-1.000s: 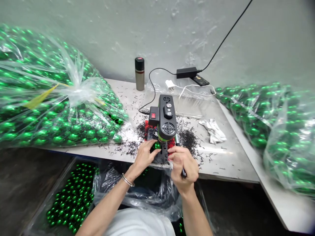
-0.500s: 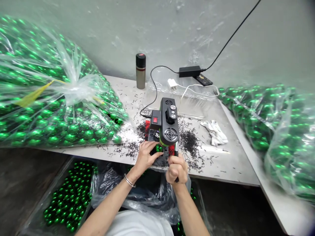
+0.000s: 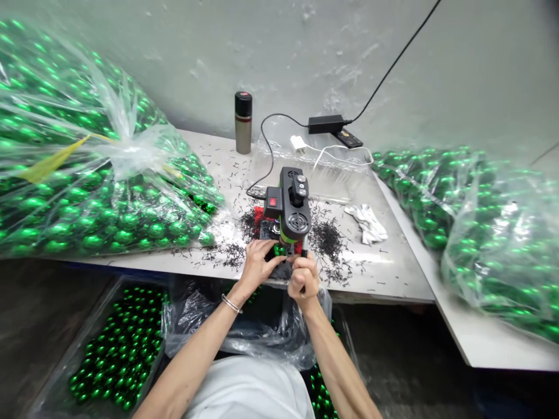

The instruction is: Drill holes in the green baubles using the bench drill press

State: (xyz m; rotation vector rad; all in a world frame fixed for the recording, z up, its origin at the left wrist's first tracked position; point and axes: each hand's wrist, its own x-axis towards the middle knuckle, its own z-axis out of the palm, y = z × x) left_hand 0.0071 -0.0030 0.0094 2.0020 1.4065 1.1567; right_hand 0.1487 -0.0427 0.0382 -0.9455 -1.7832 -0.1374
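A black bench-top machine [image 3: 295, 201] with round vents and a red switch stands near the table's front edge. Under its front end is a shiny green ball [image 3: 278, 250], pinched between the thumb and fingers of my left hand [image 3: 257, 263]. My right hand [image 3: 304, 276] is wrapped round the machine's lever handle [image 3: 304, 249] at its right side. Red parts show at the machine's base. Small black bits [image 3: 327, 238] lie scattered on both sides of it.
Clear bags of green balls bulge at left [image 3: 91, 198] and right [image 3: 493, 250]. Behind the machine are a tumbler [image 3: 243, 125], a power adapter [image 3: 326, 124], a white charger [image 3: 298, 144] and a clear plastic tray. White gloves [image 3: 367, 223] lie right. A bin of green balls [image 3: 117, 343] stands below.
The whole view has shifted a little. My right hand, with the lever handle, has come closer to my left hand. My left hand keeps the green ball under the machine.
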